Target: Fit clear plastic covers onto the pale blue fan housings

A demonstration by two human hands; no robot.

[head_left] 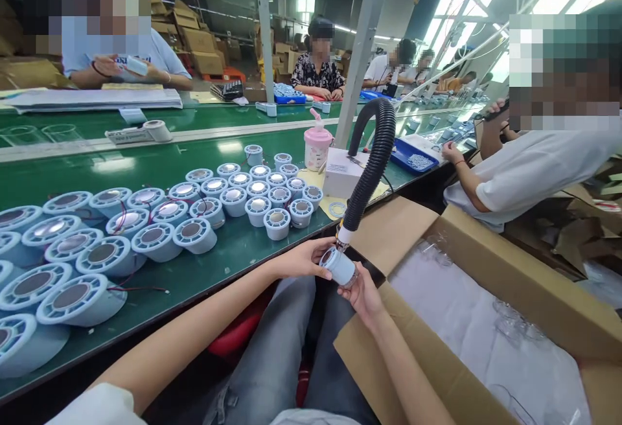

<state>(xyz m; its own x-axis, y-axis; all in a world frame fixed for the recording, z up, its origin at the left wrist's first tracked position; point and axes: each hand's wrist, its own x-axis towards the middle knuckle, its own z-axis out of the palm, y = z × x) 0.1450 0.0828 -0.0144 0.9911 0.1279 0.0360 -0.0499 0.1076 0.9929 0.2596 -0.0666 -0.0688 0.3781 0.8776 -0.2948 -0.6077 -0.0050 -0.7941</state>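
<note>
Between my two hands, over my lap, is a light blue round plastic housing [341, 269], tilted on its side. My left hand [306, 260] grips its upper left end with thumb and fingers. The fingers of my right hand [363, 295] are closed round its lower right end. Right at the top of the housing is the white nozzle [344, 236] of a black corrugated hose [376, 159]; whether they touch I cannot tell. Several similar housings [195, 232] with grey discs on top stand in rows on the green table [194, 286] to the left, some with thin red and black wires.
An open cardboard box [515, 269] with clear plastic bags stands to my right. Behind the hose are a white box [337, 172] and a pink cup [317, 146]. A blue tray [413, 156] lies farther right, near a co-worker's hand [451, 153]. Other people sit across the table.
</note>
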